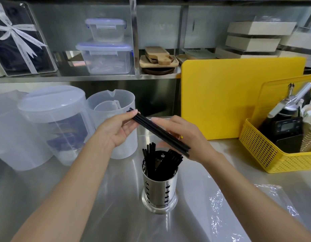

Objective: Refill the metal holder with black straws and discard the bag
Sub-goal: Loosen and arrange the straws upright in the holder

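Small bundle of black plastic straws held slanted above perforated steel holder, likely being squared for insertion. Left hand grip pinched on upper end; right hand closed round lower end. Holder already part-filled, upright on counter. Clear plastic bag left flat at right, undiscarded.

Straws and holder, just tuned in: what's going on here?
A person holds a bundle of black straws in both hands, left hand at the far end, right hand at the near end, tilted above the metal holder. The holder stands on the steel counter with some straws already in it. The clear bag lies flat to the right, not yet discarded.
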The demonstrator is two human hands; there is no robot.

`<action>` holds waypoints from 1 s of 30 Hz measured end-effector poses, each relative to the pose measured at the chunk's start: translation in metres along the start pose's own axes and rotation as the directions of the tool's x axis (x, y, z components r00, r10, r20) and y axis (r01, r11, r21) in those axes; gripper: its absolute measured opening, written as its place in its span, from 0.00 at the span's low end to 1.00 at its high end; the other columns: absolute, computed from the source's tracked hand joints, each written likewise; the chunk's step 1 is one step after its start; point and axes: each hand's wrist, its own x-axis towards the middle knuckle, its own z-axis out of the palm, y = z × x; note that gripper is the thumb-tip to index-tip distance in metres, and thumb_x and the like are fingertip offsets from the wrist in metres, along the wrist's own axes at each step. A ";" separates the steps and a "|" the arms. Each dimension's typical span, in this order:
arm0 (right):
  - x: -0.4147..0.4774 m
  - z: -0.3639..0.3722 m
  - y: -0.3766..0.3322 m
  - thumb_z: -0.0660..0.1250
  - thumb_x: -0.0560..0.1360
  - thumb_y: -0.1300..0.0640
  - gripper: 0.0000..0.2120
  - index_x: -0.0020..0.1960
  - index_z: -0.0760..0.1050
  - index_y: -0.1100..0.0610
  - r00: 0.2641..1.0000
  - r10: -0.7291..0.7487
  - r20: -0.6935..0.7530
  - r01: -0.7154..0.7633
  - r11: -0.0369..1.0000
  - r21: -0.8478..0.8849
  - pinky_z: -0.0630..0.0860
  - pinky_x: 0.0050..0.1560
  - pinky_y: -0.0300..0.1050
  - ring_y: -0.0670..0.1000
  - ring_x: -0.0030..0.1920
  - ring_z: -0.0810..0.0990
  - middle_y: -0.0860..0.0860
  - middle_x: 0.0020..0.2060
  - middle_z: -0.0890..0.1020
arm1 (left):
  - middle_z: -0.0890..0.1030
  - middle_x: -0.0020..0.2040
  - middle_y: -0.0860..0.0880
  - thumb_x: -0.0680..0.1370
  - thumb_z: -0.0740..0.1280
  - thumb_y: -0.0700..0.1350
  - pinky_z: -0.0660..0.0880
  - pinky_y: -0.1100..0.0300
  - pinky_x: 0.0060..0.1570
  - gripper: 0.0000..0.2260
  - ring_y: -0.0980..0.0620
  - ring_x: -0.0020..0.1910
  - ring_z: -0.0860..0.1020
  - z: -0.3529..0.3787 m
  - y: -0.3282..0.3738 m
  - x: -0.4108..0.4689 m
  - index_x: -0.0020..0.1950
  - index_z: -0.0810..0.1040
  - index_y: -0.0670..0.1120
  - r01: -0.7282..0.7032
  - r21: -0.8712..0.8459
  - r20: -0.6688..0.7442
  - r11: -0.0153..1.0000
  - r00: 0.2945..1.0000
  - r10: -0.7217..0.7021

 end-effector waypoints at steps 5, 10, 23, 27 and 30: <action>-0.002 -0.002 -0.015 0.64 0.75 0.52 0.17 0.58 0.77 0.61 0.987 -0.141 -0.074 0.136 0.989 -0.065 0.73 0.31 0.48 0.53 0.32 0.74 0.56 0.33 0.77 | 0.83 0.30 0.47 0.69 0.70 0.35 0.79 0.65 0.31 0.03 0.54 0.30 0.83 0.006 -0.030 -0.006 0.40 0.78 0.40 0.202 -0.040 0.045 0.979 0.979 -0.200; 0.001 -0.011 -0.031 0.63 0.75 0.58 0.10 0.36 0.76 0.57 0.939 0.189 -0.287 -0.121 0.964 0.237 0.67 0.31 0.31 0.39 0.29 0.71 0.40 0.26 0.73 | 0.83 0.35 0.44 0.67 0.73 0.40 0.80 0.61 0.30 0.09 0.50 0.33 0.83 0.012 -0.045 -0.014 0.45 0.79 0.39 0.232 0.160 0.069 0.959 0.967 -0.246; -0.001 0.012 -0.017 0.66 0.73 0.53 0.13 0.31 0.74 0.56 0.762 0.630 0.148 -0.646 0.755 0.110 0.72 0.31 0.45 0.48 0.28 0.74 0.51 0.26 0.74 | 0.82 0.38 0.48 0.74 0.65 0.40 0.77 0.59 0.43 0.03 0.53 0.39 0.80 -0.013 -0.050 -0.018 0.42 0.77 0.45 -0.179 0.531 -0.056 0.828 0.968 0.245; -0.007 0.025 -0.007 0.66 0.71 0.43 0.14 0.39 0.78 0.54 0.753 0.636 0.168 -0.630 0.771 -0.098 0.71 0.33 0.42 0.47 0.34 0.77 0.50 0.31 0.79 | 0.82 0.41 0.46 0.73 0.68 0.42 0.74 0.60 0.46 0.01 0.51 0.42 0.80 -0.019 -0.064 -0.016 0.42 0.78 0.48 -0.238 0.635 0.069 0.735 0.965 0.253; -0.011 0.027 -0.002 0.66 0.72 0.45 0.10 0.37 0.77 0.49 0.770 0.627 0.119 -0.612 0.779 -0.137 0.64 0.30 0.36 0.41 0.28 0.72 0.43 0.24 0.74 | 0.81 0.40 0.49 0.73 0.69 0.42 0.74 0.60 0.47 0.01 0.53 0.42 0.79 -0.023 -0.072 -0.011 0.43 0.78 0.48 -0.259 0.671 0.084 0.695 0.957 0.276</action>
